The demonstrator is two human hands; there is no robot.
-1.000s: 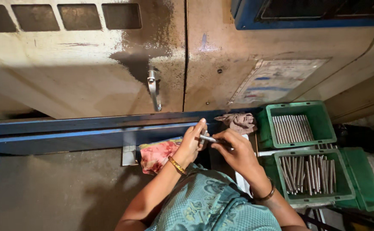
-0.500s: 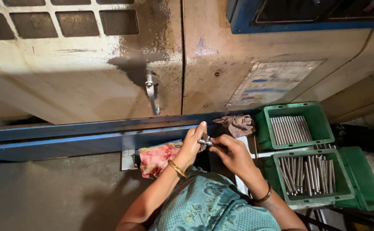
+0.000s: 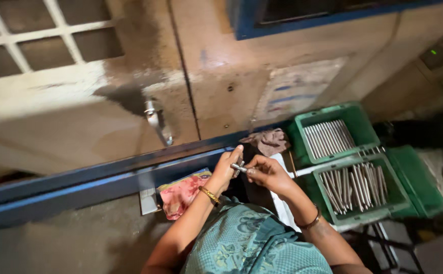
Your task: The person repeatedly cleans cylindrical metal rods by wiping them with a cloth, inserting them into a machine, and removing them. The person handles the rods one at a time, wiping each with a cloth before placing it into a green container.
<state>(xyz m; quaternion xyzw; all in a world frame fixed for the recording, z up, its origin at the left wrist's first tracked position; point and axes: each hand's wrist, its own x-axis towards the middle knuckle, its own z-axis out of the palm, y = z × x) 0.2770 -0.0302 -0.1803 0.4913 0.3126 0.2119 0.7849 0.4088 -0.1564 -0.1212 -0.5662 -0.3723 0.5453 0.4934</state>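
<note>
My left hand (image 3: pixel 225 170) and my right hand (image 3: pixel 267 174) meet in front of me, both gripping a short metal rod (image 3: pixel 238 167) between their fingertips. A gold bangle sits on my left wrist, a thin bracelet on my right. Right of my right hand stand two green crates: the near crate (image 3: pixel 359 189) and the far crate (image 3: pixel 332 131), each holding several metal rods laid side by side.
A pink patterned cloth (image 3: pixel 182 191) lies left of my hands. A crumpled brownish rag (image 3: pixel 267 140) lies beyond them. A blue rail (image 3: pixel 94 180) runs along a beige machine panel with a metal handle (image 3: pixel 156 121). Another green crate (image 3: pixel 416 179) stands far right.
The view has shifted a little; my hands stay together on the rod, turning it slightly between the fingers.
</note>
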